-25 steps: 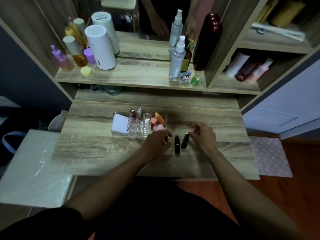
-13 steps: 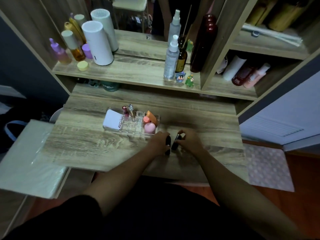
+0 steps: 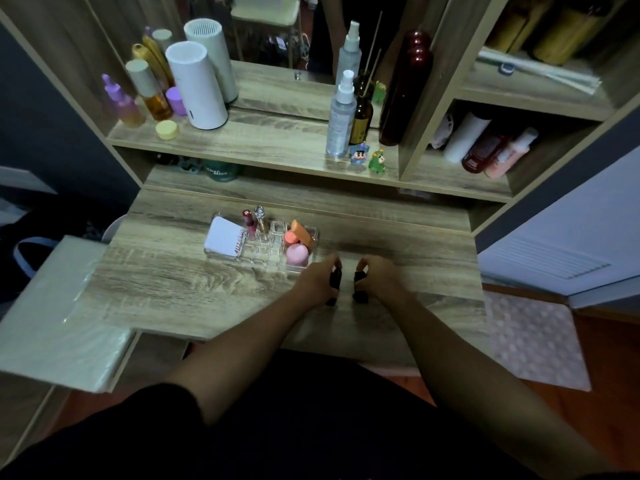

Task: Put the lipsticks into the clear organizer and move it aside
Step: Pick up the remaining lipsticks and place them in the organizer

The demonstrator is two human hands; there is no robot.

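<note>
Two black lipsticks lie side by side on the wooden desk. My left hand (image 3: pixel 317 279) is closed around the left lipstick (image 3: pixel 334 284), and my right hand (image 3: pixel 379 278) is closed around the right lipstick (image 3: pixel 360 288). Just behind and to the left of my hands stands the clear organizer (image 3: pixel 266 258). It holds a white card case, two slim tubes standing upright, and orange and pink sponges at its right end. Several of its middle slots are bare.
A raised shelf (image 3: pixel 263 147) behind the desk carries bottles, a white cylinder (image 3: pixel 197 86), spray bottles and small figurines. A plastic-covered surface (image 3: pixel 55 306) adjoins the desk's left edge. A side cubby on the right holds more bottles.
Both hands came together onto the two lipsticks and closed on them. The lipsticks lay untouched on the desk a second ago. The camera tilted slightly.
</note>
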